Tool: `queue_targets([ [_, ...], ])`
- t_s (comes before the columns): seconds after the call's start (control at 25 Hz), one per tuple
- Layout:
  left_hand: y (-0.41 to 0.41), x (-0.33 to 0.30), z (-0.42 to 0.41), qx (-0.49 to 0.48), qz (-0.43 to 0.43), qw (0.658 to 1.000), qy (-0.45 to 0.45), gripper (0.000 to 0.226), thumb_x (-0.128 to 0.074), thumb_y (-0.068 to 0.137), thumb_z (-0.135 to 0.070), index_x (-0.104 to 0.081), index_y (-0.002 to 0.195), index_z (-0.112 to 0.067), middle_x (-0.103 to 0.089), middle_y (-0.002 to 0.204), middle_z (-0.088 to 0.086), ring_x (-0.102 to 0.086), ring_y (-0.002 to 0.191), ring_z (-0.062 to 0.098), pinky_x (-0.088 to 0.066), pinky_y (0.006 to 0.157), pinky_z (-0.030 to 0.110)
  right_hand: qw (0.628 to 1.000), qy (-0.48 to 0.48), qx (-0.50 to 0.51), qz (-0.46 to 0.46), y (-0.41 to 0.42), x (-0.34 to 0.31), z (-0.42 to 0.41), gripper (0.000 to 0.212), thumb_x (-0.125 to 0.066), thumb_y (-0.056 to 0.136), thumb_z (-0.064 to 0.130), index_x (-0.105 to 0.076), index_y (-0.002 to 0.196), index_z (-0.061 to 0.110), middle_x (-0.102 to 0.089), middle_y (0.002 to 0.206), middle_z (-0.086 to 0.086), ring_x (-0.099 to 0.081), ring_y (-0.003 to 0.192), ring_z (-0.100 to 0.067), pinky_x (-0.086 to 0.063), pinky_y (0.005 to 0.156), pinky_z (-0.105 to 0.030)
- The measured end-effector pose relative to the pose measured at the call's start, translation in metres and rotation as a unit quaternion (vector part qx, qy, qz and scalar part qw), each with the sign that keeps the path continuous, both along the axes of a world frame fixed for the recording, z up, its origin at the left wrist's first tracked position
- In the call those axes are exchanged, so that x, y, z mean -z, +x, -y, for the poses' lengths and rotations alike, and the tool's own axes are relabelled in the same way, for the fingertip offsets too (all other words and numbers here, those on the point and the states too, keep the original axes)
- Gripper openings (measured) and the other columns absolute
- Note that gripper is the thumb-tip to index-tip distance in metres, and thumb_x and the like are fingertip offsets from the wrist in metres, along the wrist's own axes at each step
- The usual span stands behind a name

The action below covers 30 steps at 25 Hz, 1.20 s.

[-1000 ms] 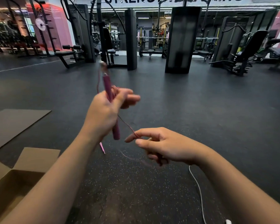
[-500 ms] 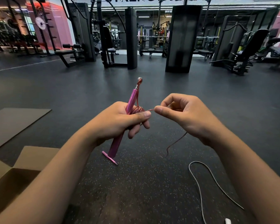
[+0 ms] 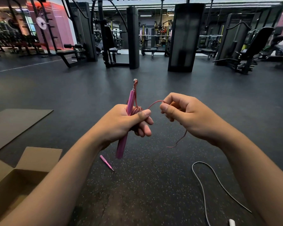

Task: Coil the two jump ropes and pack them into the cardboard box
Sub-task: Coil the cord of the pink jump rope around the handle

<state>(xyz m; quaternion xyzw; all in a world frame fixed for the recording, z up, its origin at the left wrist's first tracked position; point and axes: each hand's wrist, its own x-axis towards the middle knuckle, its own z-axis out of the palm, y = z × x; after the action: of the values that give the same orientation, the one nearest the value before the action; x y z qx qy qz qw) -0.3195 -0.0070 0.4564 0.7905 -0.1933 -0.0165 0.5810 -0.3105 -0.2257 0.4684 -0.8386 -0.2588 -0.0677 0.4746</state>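
Gripping the pink handle (image 3: 129,118) wound with pink cord (image 3: 155,103), left hand (image 3: 122,124) faces right hand (image 3: 186,115) pinching that cord; cardboard box (image 3: 15,181) at 8 o'clock.

one sign only: white banner (image 3: 153,0) along the top edge, above the gym machines. dark capitals, cut off by the frame; "streng" can be made out, the rest hidden or cropped. nothing else legible.
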Motion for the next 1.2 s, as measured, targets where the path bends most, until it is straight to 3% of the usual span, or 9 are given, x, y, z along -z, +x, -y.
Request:
queue_targets([
  [0.2,-0.014,-0.014,0.001,0.158,-0.111,0.979,-0.068,0.031,-0.067,0.094,-0.03,-0.069,0.069,-0.011,-0.041,0.035,-0.005,-0.046,0.039,0.01,-0.046,0.049,0.021,0.987,0.119,0.047,0.096,0.011,0.008,-0.004,0.024,-0.074,0.088,0.039,-0.07,0.082,0.016,-0.06,0.069,-0.017,-0.049,0.063,-0.017,-0.04,0.062,-0.032],
  [0.36,-0.025,-0.031,0.004,0.312,-0.154,0.875,-0.337,0.024,-0.059,0.095,-0.022,-0.073,0.081,-0.008,-0.059,0.044,-0.009,-0.058,0.043,0.002,-0.053,0.055,0.02,0.976,0.211,-0.028,-0.046,0.012,0.031,-0.019,0.042,-0.066,0.083,0.057,-0.065,0.077,0.016,-0.051,0.062,0.003,-0.042,0.056,-0.011,-0.035,0.053,-0.029],
  [0.44,-0.022,-0.04,0.005,0.273,-0.122,0.826,-0.478,0.027,-0.056,0.094,-0.02,-0.077,0.085,-0.006,-0.073,0.064,-0.005,-0.068,0.057,0.005,-0.057,0.062,0.021,0.969,0.181,-0.088,-0.143,0.006,0.047,-0.03,0.039,-0.058,0.093,0.052,-0.065,0.085,0.014,-0.049,0.062,0.001,-0.04,0.052,-0.013,-0.035,0.051,-0.029],
  [0.52,-0.013,-0.043,-0.001,0.161,-0.052,0.838,-0.519,0.037,-0.049,0.1,-0.021,-0.08,0.088,-0.008,-0.08,0.083,-0.002,-0.074,0.071,0.006,-0.058,0.069,0.021,0.975,0.064,-0.138,-0.163,0.0,0.057,-0.035,0.038,-0.048,0.105,0.04,-0.065,0.091,0.01,-0.05,0.06,-0.003,-0.043,0.052,-0.017,-0.038,0.055,-0.033],
  [0.64,0.006,-0.028,-0.013,-0.076,0.124,0.958,-0.248,0.03,-0.046,0.107,-0.021,-0.071,0.108,-0.004,-0.082,0.098,0.001,-0.077,0.09,0.013,-0.059,0.079,0.026,0.97,-0.089,-0.176,-0.141,-0.008,0.047,-0.038,0.034,-0.043,0.11,0.03,-0.068,0.106,0.008,-0.046,0.061,0.002,-0.045,0.055,-0.011,-0.04,0.06,-0.03],
  [0.8,0.01,0.006,-0.015,-0.068,0.156,0.971,0.17,0.038,-0.053,0.104,-0.04,-0.073,0.091,-0.011,-0.08,0.081,-0.001,-0.075,0.08,0.011,-0.058,0.082,0.036,0.969,-0.182,-0.165,-0.002,-0.013,0.008,-0.032,0.023,-0.053,0.106,0.023,-0.074,0.108,0.015,-0.056,0.068,0.009,-0.052,0.06,-0.001,-0.044,0.066,-0.019],
  [0.96,-0.002,0.003,-0.002,0.014,0.039,0.995,0.094,0.061,-0.044,0.098,-0.058,-0.074,0.08,-0.008,-0.059,0.049,0.001,-0.054,0.053,0.016,-0.047,0.064,0.028,0.998,-0.032,-0.031,0.035,-0.002,-0.009,-0.004,0.015,-0.081,0.086,0.028,-0.078,0.084,0.014,-0.063,0.055,0.003,-0.051,0.049,-0.008,-0.042,0.051,-0.023],
  [1.08,-0.006,-0.006,0.001,0.062,0.003,0.997,0.056,0.037,-0.061,0.099,-0.035,-0.073,0.08,-0.006,-0.043,0.045,-0.002,-0.04,0.048,0.015,-0.04,0.053,0.025,0.995,0.028,0.064,0.074,0.003,0.0,0.0,0.036,-0.089,0.072,0.042,-0.071,0.07,0.011,-0.058,0.054,0.004,-0.044,0.05,-0.009,-0.035,0.05,-0.022],
  [1.2,-0.008,-0.012,0.001,0.084,-0.01,0.996,-0.017,0.03,-0.06,0.099,-0.025,-0.072,0.084,-0.002,-0.053,0.047,0.0,-0.046,0.049,0.017,-0.041,0.053,0.025,0.996,0.076,0.009,0.037,0.003,0.002,0.0,0.024,-0.08,0.086,0.031,-0.07,0.082,0.01,-0.059,0.069,-0.001,-0.047,0.064,-0.008,-0.037,0.06,-0.021],
])
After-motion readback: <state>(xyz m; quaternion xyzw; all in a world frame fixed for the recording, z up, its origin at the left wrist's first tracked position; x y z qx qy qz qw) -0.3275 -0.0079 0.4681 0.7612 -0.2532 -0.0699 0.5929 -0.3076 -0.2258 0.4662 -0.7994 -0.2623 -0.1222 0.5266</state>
